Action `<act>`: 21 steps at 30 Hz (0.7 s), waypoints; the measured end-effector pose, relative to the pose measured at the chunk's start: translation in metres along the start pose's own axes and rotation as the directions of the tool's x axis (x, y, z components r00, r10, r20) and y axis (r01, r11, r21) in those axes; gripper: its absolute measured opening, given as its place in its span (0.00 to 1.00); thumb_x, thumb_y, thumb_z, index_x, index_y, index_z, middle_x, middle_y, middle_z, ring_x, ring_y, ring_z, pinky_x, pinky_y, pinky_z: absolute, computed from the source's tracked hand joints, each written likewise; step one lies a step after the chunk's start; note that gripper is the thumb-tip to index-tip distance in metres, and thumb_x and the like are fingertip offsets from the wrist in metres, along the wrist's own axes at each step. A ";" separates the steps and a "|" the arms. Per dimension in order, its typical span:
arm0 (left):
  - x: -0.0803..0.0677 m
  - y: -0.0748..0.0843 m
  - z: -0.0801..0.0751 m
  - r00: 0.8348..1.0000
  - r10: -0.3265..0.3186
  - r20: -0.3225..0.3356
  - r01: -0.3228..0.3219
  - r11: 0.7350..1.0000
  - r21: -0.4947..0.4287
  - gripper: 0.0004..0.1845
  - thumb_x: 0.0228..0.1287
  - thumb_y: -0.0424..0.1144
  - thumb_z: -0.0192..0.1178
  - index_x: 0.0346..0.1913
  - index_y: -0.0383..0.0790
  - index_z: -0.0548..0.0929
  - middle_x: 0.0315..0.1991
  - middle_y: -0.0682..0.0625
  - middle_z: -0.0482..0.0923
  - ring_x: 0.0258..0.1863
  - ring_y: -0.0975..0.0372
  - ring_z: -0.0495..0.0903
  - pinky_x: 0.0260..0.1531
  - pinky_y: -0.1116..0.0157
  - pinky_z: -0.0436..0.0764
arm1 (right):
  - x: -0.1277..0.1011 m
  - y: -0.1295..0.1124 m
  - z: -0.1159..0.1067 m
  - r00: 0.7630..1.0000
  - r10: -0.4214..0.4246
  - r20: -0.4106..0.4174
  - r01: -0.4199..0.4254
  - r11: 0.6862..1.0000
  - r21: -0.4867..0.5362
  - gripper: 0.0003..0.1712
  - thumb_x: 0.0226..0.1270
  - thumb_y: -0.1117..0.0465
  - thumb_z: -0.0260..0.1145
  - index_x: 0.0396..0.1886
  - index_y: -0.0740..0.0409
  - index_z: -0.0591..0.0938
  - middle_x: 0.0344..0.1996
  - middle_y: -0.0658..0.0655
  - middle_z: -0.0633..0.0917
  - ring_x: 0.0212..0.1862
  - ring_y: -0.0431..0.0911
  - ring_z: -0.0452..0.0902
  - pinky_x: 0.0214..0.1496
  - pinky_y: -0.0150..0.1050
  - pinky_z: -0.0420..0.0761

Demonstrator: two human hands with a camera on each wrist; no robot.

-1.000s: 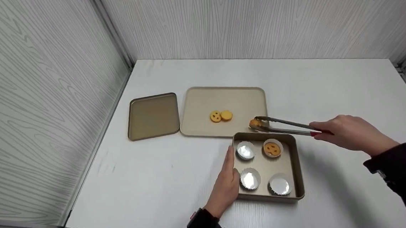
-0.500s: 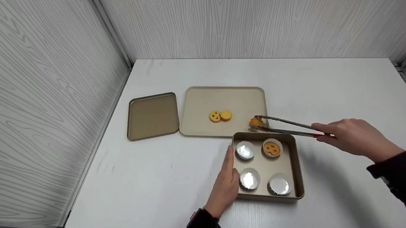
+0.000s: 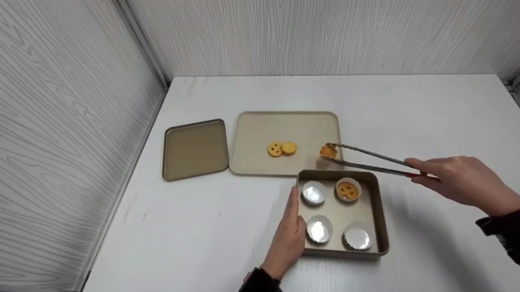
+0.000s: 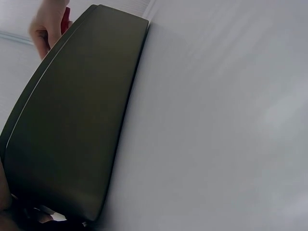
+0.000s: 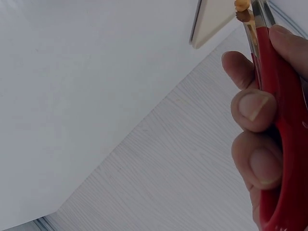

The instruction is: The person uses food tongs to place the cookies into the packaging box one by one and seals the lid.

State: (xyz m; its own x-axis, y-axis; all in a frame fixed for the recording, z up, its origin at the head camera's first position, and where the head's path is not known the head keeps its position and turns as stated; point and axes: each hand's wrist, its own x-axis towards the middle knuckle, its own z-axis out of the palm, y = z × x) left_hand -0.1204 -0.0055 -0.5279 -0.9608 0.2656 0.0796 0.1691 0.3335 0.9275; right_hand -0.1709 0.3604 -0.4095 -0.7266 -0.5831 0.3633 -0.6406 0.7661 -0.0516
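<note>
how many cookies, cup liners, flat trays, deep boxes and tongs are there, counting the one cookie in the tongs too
Cookies: 4
White cup liners: 4
Flat trays: 2
Deep box: 1
Tongs: 1
Total: 12

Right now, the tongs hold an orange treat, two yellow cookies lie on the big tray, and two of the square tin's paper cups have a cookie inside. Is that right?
Not quite: the head view shows just one paper cup with a cookie, at the far right of the square tin. The tongs do hold an orange treat, and two yellow cookies do lie on the big tray.
</note>
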 end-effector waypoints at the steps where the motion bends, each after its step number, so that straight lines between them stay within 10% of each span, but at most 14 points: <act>1: 0.000 0.000 0.000 1.000 0.000 -0.001 0.000 1.000 -0.001 0.35 0.77 0.28 0.37 0.82 0.33 0.42 0.83 0.40 0.42 0.82 0.52 0.45 0.80 0.53 0.46 | -0.002 0.000 0.000 1.000 -0.002 -0.009 0.002 1.000 0.000 0.29 0.49 0.66 0.80 0.55 0.51 0.88 0.31 0.47 0.91 0.26 0.42 0.84 0.21 0.38 0.77; 6: 0.000 0.000 0.000 1.000 0.001 -0.002 -0.001 1.000 0.000 0.35 0.77 0.28 0.37 0.82 0.33 0.42 0.83 0.39 0.42 0.82 0.52 0.45 0.80 0.52 0.47 | -0.009 -0.003 -0.004 0.999 -0.017 -0.047 0.017 1.000 -0.006 0.30 0.48 0.66 0.79 0.55 0.49 0.88 0.30 0.44 0.90 0.24 0.39 0.81 0.21 0.36 0.75; 10: 0.000 0.000 0.000 1.000 0.001 -0.003 -0.001 1.000 0.001 0.35 0.77 0.28 0.37 0.82 0.33 0.42 0.83 0.40 0.42 0.82 0.52 0.45 0.80 0.53 0.47 | -0.012 -0.004 -0.006 0.994 -0.060 -0.093 0.061 0.998 -0.001 0.17 0.70 0.51 0.70 0.54 0.50 0.88 0.28 0.42 0.89 0.21 0.34 0.76 0.20 0.31 0.72; 14: 0.000 0.000 0.000 1.000 0.003 -0.004 -0.003 1.000 0.004 0.35 0.77 0.28 0.37 0.82 0.33 0.42 0.83 0.40 0.43 0.82 0.52 0.45 0.80 0.52 0.47 | -0.014 -0.007 -0.008 0.983 -0.110 -0.144 0.110 0.994 -0.009 0.30 0.81 0.37 0.48 0.52 0.50 0.89 0.27 0.42 0.88 0.19 0.32 0.72 0.18 0.27 0.69; 21: 0.000 -0.001 0.000 1.000 -0.006 -0.008 0.007 1.000 0.018 0.34 0.77 0.29 0.36 0.82 0.34 0.42 0.83 0.40 0.43 0.81 0.52 0.46 0.80 0.52 0.48 | -0.013 -0.018 -0.017 0.975 -0.152 -0.164 0.149 0.988 -0.029 0.30 0.81 0.39 0.48 0.52 0.51 0.89 0.29 0.44 0.90 0.18 0.33 0.74 0.18 0.28 0.69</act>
State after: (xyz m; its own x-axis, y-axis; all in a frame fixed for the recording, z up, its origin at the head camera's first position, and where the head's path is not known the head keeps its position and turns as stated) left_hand -0.1208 -0.0054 -0.5285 -0.9635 0.2564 0.0764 0.1667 0.3516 0.9212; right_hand -0.1454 0.3588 -0.3980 -0.5701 -0.6404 0.5147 -0.7343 0.6781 0.0303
